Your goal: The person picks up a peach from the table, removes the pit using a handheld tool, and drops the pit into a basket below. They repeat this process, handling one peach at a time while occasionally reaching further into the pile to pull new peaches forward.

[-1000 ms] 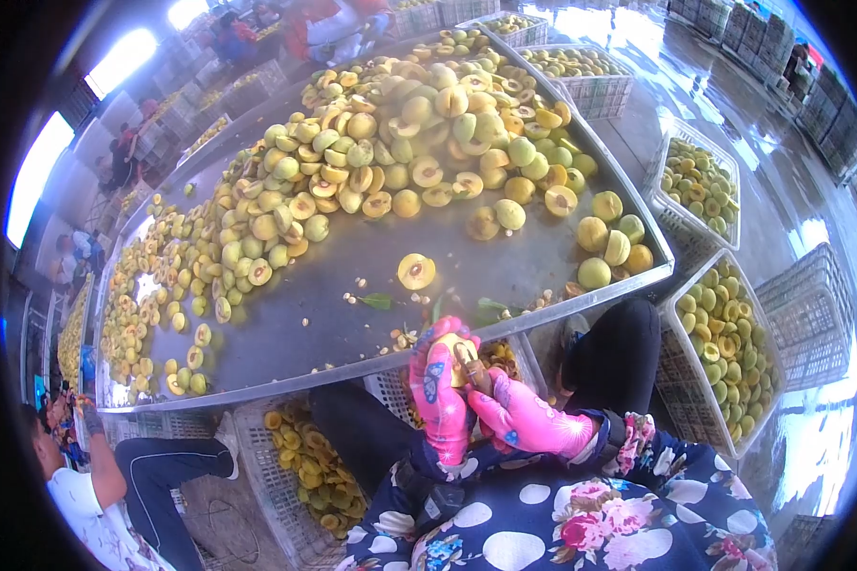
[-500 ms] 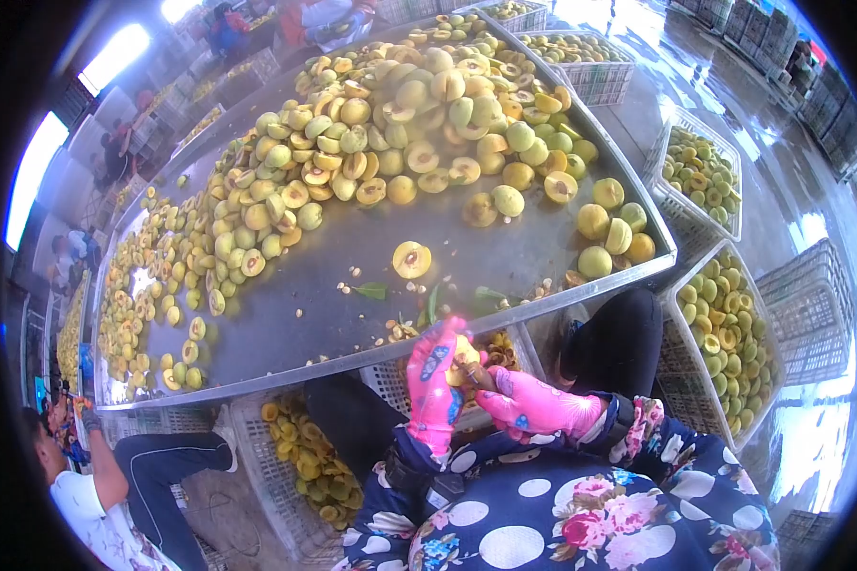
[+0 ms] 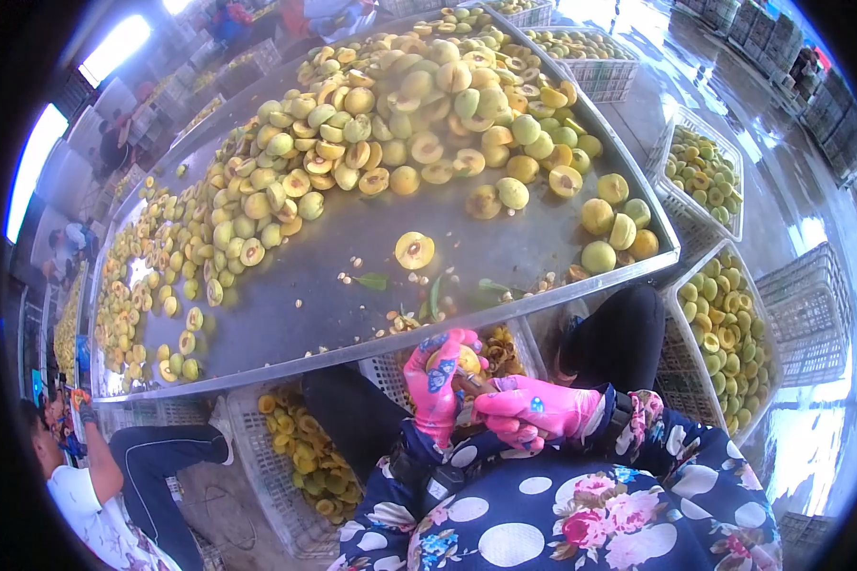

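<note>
My left hand (image 3: 434, 383), in a pink patterned glove, is closed around a yellow peach (image 3: 467, 360) just below the table's front edge. Beside it, my right hand (image 3: 540, 409), gloved alike, grips a small tool with a brownish shaft (image 3: 476, 383). The tool's tip meets the peach, but its exact shape is too small to make out. Under both hands stands a crate with peach pieces (image 3: 501, 350). On the metal table (image 3: 343, 285) lies a lone peach half (image 3: 414, 250), cut face up, with loose pits and green leaves nearer me.
A large heap of peaches (image 3: 352, 128), many halved, covers the table's far side. Full crates stand at the right (image 3: 719, 333) and by my left leg (image 3: 309, 457). A co-worker in a white shirt (image 3: 86, 504) sits at the left.
My left hand has shifted slightly down, and the peach in it is turned differently. The right hand keeps its hold on the tool. The view has tilted a little.
</note>
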`<state>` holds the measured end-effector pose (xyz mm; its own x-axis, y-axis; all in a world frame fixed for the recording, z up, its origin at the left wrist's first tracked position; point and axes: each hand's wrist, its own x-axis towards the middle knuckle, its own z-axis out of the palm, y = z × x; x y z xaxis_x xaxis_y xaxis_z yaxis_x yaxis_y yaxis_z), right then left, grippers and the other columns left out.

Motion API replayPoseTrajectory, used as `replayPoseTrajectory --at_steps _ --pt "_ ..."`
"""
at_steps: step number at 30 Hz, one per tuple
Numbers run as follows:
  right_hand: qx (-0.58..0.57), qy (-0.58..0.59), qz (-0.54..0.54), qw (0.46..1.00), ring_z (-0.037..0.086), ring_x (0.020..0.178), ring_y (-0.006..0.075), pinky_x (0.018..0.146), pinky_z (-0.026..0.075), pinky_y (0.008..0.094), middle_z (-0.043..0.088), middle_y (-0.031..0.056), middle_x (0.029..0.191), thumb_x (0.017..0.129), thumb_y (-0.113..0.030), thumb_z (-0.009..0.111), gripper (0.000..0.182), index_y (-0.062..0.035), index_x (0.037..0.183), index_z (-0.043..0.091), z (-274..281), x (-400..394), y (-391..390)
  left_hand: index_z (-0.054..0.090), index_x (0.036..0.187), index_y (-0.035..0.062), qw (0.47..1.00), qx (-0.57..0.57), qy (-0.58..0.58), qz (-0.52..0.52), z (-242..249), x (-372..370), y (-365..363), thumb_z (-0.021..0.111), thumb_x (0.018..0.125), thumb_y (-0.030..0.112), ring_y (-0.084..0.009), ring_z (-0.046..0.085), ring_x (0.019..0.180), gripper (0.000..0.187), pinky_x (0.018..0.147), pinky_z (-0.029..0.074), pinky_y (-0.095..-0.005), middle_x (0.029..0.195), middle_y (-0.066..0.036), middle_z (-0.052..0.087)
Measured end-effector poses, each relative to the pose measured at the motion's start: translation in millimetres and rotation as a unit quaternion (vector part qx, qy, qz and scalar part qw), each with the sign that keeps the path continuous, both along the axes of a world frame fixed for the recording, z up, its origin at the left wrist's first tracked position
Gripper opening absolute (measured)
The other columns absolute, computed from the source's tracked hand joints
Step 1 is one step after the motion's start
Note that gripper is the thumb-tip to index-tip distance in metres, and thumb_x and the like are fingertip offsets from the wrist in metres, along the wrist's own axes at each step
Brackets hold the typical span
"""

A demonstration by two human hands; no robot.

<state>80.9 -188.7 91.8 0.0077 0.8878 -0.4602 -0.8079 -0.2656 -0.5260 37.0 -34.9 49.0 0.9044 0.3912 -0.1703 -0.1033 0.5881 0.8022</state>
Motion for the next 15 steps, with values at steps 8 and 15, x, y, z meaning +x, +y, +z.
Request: replayPoseTrajectory --at_steps 8,15 --pt "0.076 0.150 -0.055 0.984 0.035 0.036 0.0055 0.032 0.032 0.0194 0.039 -0.0050 0.052 0.095 -0.031 0.046 0.029 -0.0027 0.097 0.053 -3.9 -8.1 -0.1 0.062 0.097 0.0037 0.997 -0.072 -0.032 -0.019 7.7 0.2 -4.3 0.058 0.087 0.018 -0.0231 0.063 0.068 0.017 0.059 0.054 -0.0315 0.090 -0.013 0.062" --pt "0.095 0.169 -0.013 0.981 0.038 0.035 0.0072 0.031 0.031 0.0214 0.040 -0.0034 0.051 0.093 -0.027 0.048 0.026 -0.0021 0.099 0.052 -13.0 -4.6 5.7 0.062 0.099 0.0029 0.995 -0.084 0.016 0.053 23.2 -8.8 -4.7 0.057 0.087 0.017 -0.0224 0.062 0.078 0.019 0.060 0.054 -0.0316 0.094 -0.012 0.062"
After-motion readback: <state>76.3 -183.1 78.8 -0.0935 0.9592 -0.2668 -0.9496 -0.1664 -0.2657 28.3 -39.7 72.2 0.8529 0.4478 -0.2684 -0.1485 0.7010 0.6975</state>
